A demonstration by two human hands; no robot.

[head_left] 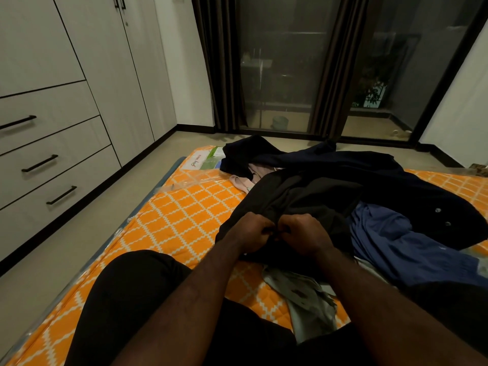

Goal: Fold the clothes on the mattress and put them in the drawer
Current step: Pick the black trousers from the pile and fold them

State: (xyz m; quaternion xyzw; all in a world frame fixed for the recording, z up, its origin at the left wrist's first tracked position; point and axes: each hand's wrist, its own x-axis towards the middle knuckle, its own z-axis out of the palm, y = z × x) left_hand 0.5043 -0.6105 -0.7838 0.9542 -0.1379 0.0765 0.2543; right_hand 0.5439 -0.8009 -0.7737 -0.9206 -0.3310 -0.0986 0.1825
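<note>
I am sitting on the orange mattress (179,215) with the white diamond pattern, my left knee (126,291) in black cloth at its near edge. Both my forearms reach out over the heap of clothes in front of me.

My left hand (250,235) and right hand (303,233) sit close together, knuckles up. The fingers (265,229) of each are curled tight and pinch a bunched edge of the black garment (303,191). That garment is lifted a little at the grip and slopes away toward the far side, draped over the rest of the heap.

To its right and behind it sprawls a navy jacket (396,178), two pale buttons showing on its right flap. Under that flap, to the right of my hands, lies a crumpled blue garment (390,244). A grey-green cloth (303,294) trails from beneath the black garment toward me, between my forearms. At the far left of the heap a pink cloth (240,180) peeks out, partly covered by another black piece (245,151) that reaches the far edge of the mattress. Just beside that piece, on the far left corner of the mattress, is a printed label (208,159) under clear plastic.

The drawers (60,157) are in the pale wardrobe along the left wall, well apart from the clothes across a strip of floor (79,233). Three of them are stacked, each with a black bar handle, and all are closed. Beyond the mattress stand dark curtains (224,75) and a glass door (285,64).
</note>
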